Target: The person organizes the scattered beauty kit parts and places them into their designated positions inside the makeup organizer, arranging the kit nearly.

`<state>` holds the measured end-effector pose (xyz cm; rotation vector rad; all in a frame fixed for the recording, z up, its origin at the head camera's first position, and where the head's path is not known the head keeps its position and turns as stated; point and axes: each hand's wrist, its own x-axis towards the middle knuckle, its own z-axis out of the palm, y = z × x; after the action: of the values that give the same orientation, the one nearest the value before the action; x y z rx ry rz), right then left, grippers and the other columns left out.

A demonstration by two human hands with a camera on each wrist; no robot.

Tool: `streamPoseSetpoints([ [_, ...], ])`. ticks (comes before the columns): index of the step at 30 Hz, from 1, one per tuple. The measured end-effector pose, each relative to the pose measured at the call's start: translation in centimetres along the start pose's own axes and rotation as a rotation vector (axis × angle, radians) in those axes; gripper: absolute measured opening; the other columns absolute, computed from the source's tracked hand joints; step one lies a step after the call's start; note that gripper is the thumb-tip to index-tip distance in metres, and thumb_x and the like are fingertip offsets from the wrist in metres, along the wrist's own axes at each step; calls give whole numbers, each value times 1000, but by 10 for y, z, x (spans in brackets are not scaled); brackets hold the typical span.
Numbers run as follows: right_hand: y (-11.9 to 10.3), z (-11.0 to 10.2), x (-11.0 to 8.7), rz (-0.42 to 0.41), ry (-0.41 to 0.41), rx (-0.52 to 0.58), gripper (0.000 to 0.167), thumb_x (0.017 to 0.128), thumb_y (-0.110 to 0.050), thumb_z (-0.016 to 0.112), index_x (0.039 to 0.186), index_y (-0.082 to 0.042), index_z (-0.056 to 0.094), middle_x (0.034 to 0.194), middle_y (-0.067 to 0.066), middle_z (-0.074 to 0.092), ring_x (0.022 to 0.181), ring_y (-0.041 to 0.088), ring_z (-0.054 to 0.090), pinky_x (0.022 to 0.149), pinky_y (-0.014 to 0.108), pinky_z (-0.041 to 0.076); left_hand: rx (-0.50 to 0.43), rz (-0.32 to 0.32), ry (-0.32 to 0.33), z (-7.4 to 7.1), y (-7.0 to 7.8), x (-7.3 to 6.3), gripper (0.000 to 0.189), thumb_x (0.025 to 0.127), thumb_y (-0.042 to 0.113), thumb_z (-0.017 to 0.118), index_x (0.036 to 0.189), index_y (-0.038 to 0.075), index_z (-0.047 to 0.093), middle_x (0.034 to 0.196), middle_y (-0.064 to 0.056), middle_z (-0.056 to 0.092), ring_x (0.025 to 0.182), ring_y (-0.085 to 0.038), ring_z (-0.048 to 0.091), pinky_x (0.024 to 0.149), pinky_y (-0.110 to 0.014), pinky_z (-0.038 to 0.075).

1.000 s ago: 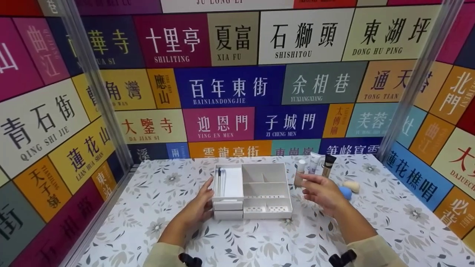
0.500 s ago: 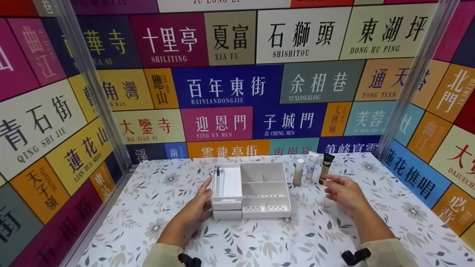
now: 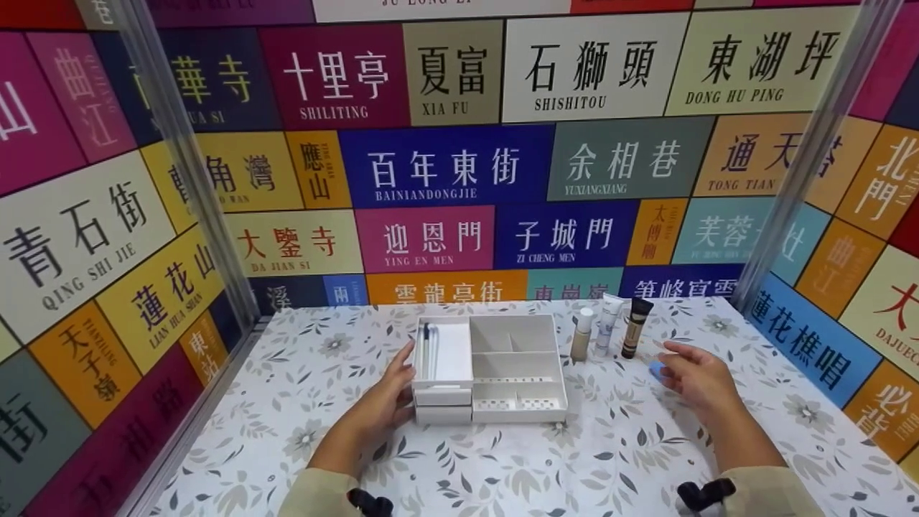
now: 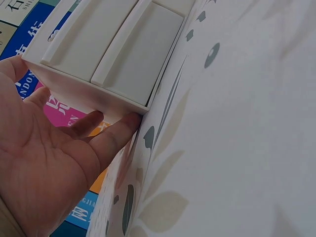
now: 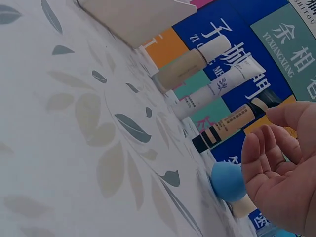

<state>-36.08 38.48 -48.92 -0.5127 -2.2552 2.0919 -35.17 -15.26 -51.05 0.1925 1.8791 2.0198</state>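
A white desktop organizer (image 3: pixel 518 416) stands on the table, its compartments facing up and two small drawers at its lower left. My left hand (image 3: pixel 384 395) rests against its left side; in the left wrist view the fingertips touch the side wall (image 4: pixel 84 89) by the drawers. Over at the right, my right hand (image 3: pixel 700 380) hovers with relaxed fingers and nothing in them. Close to those fingers sits a blue makeup sponge (image 5: pixel 228 181), partly hidden in the head view. A beige sponge (image 5: pixel 243 206) lies behind it, mostly covered by the hand.
Right of the organizer stand a foundation bottle (image 3: pixel 580 336) with a white cap, a white tube (image 3: pixel 608 323) and a black-capped beige tube (image 3: pixel 635 330). Slim brushes (image 3: pixel 431 352) lie in the organizer's upper left tray. Sign-covered walls (image 3: pixel 445 169) enclose the leaf-patterned table (image 3: pixel 502 474).
My right hand has moved rightward from the foundation bottle, past the black-capped tube, to the blue sponge. The left hand stays at the organizer's side.
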Motion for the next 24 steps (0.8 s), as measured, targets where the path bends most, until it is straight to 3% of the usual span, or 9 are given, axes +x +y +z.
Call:
streamPoseSetpoints([
  [8, 7, -12, 6, 33, 49, 11, 48, 103, -32, 72, 149, -22, 59, 107, -13, 66, 102, 9, 66, 88, 26, 63, 20, -10, -2, 0, 1, -1, 63, 113, 48, 41, 168, 53, 12, 181, -13, 15, 164, -42, 28, 132, -57, 31],
  [13, 13, -20, 10, 65, 72, 10, 53, 105, -30, 70, 153, -18, 55, 106, -8, 68, 98, 12, 67, 85, 29, 62, 14, -6, -1, 1, 1, -2, 62, 113, 47, 40, 168, 53, 13, 181, -13, 15, 164, -42, 29, 132, -57, 31],
  [24, 24, -29, 18, 98, 147, -110, 63, 104, -38, 70, 158, -14, 49, 109, -4, 66, 95, 15, 65, 82, 29, 61, 11, -12, 0, 0, 1, -2, 62, 111, 53, 44, 165, 59, 16, 180, -7, 23, 163, -37, 34, 132, -55, 30],
])
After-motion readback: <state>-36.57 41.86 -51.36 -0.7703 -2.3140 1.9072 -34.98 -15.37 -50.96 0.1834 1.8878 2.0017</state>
